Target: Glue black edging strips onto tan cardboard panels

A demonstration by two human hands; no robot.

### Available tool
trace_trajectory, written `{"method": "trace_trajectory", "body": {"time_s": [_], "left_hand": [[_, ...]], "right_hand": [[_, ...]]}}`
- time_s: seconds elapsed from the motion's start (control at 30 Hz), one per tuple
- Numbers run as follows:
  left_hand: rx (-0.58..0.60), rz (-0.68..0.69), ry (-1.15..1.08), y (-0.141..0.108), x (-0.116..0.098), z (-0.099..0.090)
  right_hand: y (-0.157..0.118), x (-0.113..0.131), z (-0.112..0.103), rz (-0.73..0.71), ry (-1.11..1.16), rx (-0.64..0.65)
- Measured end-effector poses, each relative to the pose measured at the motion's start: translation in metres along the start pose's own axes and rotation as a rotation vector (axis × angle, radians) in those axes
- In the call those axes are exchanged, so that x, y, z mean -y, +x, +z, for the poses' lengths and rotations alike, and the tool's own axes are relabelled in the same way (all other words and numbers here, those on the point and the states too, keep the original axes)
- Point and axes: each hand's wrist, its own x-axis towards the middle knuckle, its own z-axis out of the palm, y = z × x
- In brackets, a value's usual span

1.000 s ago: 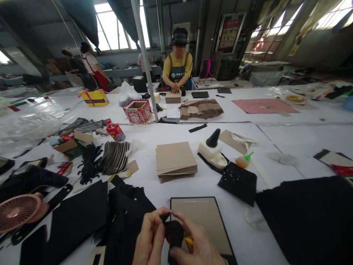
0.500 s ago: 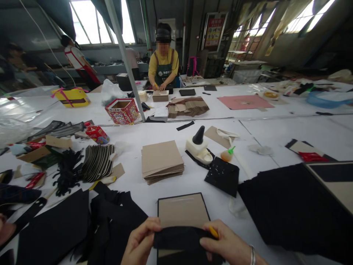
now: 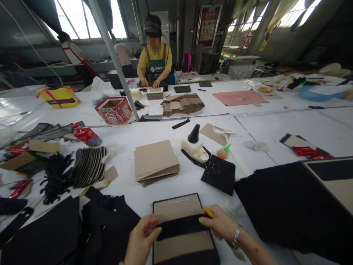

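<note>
A long black strip (image 3: 180,226) lies across a beige board with black edging (image 3: 179,246) in front of me. My left hand (image 3: 145,235) is at the strip's left end, thumb and fingers closed about its edge. My right hand (image 3: 220,222) pinches the right end between thumb and fingers. A yellow stick-like tool (image 3: 209,212), mostly hidden, also sits in my right hand. Beige board shows above and below the strip, and a black band covers the board's near edge.
Beyond the board stand a stack of beige boards (image 3: 156,160) and a white container with a black cone (image 3: 193,145). Black sheets lie left (image 3: 44,232) and right (image 3: 286,206). Across the table a person in yellow (image 3: 156,62) works over a small stack.
The strip has moved away from me onto the middle of the board and lies flatter, uncovering board below it. Both hands moved with it; the view has shifted slightly.
</note>
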Motion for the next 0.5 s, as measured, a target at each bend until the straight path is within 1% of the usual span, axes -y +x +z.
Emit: {"method": "trace_trajectory", "body": {"time_s": [0.13, 0.2, 0.27, 0.33, 0.37, 0.4, 0.43, 0.5], "left_hand": [[0.043, -0.044, 0.044, 0.029, 0.01, 0.001], [0.074, -0.09, 0.042, 0.041, 0.014, 0.002], [0.075, -0.085, 0.065, 0.047, 0.013, 0.003], [0.073, -0.001, 0.169, 0.047, 0.005, 0.005], [0.091, 0.061, 0.232, 0.045, -0.002, 0.008], [0.132, 0.13, 0.292, 0.044, -0.01, 0.011], [0.199, 0.191, 0.336, 0.042, -0.019, 0.016], [0.369, 0.271, 0.354, 0.039, -0.036, 0.027]], "right_hand": [[0.027, -0.007, -0.009, 0.012, 0.005, -0.103], [0.037, -0.007, -0.01, 0.003, 0.006, -0.125], [0.042, -0.003, -0.008, -0.003, 0.02, -0.117], [0.041, 0.003, -0.004, -0.021, 0.046, -0.092], [0.039, 0.007, -0.001, -0.038, 0.061, -0.077], [0.036, 0.011, 0.001, -0.064, 0.077, -0.056], [0.033, 0.015, 0.003, -0.094, 0.096, -0.026], [0.025, 0.023, 0.005, -0.15, 0.136, 0.049]]}}
